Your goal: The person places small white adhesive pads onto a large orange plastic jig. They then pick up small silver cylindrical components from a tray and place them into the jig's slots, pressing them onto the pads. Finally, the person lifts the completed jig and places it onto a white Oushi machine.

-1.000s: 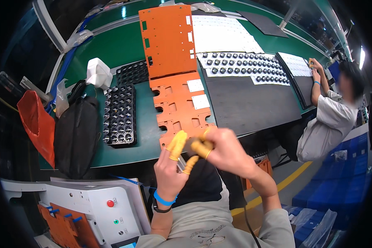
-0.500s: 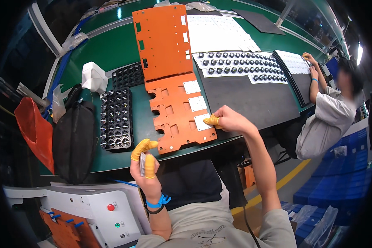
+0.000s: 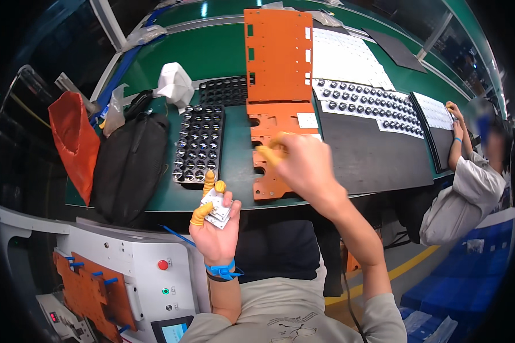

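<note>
My left hand [image 3: 216, 228], with yellow finger cots on some fingers, is closed on a small stack of white square plates [image 3: 217, 208] near the table's front edge. My right hand [image 3: 306, 168] hovers over the lower leaf of an orange hinged fixture [image 3: 277, 63]. Its yellow-tipped thumb and fingers are smeared by motion, so whether anything is between them cannot be made out. One white plate [image 3: 307, 120] lies on the fixture's lower leaf, and the corner of another shows behind my right hand. The hand hides much of that leaf.
Left of the fixture stands a black tray of round black parts [image 3: 199, 143]; another black tray [image 3: 223, 91] is behind it. A dark mat [image 3: 372, 154] and white sheets with rows of black knobs [image 3: 363, 103] lie right. A co-worker [image 3: 463, 194] works at far right.
My right hand has left the nearest white plate and moved left across the fixture. My left hand has turned, so the white plates now show face up. The whole view has shifted.
</note>
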### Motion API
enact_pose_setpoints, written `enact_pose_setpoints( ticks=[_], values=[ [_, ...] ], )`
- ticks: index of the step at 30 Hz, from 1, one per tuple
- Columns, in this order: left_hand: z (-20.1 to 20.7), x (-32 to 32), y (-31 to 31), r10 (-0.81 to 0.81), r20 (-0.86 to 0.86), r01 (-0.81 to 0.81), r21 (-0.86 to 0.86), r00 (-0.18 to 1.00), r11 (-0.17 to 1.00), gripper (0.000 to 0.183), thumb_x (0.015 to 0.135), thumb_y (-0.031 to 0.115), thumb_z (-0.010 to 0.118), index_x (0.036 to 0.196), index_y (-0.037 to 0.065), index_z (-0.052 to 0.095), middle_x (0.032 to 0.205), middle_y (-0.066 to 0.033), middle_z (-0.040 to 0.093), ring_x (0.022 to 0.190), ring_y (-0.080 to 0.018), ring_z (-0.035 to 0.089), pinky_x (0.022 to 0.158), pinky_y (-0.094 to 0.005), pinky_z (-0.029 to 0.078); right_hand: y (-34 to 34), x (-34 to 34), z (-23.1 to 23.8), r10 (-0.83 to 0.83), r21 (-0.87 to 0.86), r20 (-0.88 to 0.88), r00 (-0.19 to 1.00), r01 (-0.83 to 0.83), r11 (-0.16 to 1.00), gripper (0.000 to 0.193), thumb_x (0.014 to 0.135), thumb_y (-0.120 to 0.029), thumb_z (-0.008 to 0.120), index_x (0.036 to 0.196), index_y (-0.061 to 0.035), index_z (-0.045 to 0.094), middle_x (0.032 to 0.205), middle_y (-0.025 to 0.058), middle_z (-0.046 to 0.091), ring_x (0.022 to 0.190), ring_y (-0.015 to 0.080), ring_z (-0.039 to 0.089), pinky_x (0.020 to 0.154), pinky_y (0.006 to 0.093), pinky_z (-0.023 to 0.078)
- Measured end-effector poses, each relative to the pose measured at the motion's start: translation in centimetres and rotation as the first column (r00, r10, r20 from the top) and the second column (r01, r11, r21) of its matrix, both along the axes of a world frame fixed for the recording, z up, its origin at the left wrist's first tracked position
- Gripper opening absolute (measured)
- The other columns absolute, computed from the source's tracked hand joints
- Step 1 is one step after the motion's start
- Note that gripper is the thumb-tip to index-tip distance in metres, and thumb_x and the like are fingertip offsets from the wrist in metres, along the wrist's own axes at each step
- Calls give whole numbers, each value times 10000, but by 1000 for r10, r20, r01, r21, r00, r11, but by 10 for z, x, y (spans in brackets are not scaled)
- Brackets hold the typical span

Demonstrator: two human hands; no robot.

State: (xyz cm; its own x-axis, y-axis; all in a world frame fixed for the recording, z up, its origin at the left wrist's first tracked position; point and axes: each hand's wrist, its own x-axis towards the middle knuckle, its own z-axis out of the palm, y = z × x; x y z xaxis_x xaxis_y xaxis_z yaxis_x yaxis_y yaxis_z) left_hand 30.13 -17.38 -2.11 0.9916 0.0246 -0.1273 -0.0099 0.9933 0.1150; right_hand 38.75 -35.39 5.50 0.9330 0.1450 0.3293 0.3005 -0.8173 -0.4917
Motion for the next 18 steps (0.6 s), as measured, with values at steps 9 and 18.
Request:
enact_pose_setpoints(
  ticks=[9, 18],
  values=[
    [8, -16, 33, -34, 22, 31, 117, 999, 993, 438, 1019, 308, 520, 1342, 12, 514, 1049, -84, 584, 763, -199, 468, 590, -320, 412, 113, 129, -66, 214, 76, 317, 924, -250, 965, 339, 807, -146, 750, 1095, 8, 659, 1077, 194, 641, 1037, 349, 619, 836, 454, 531],
    [0, -9, 37, -9, 53, 1, 147, 999, 989, 485, 898, 245, 575, 1311, -1, 517, 980, -98, 480, 761, -179, 383, 585, -298, 305, 118, 159, -61, 238, 29, 147, 960, -244, 969, 239, 762, -115, 739, 970, 0, 723, 1050, 205, 657, 1034, 363, 636, 877, 463, 552]
  ],
)
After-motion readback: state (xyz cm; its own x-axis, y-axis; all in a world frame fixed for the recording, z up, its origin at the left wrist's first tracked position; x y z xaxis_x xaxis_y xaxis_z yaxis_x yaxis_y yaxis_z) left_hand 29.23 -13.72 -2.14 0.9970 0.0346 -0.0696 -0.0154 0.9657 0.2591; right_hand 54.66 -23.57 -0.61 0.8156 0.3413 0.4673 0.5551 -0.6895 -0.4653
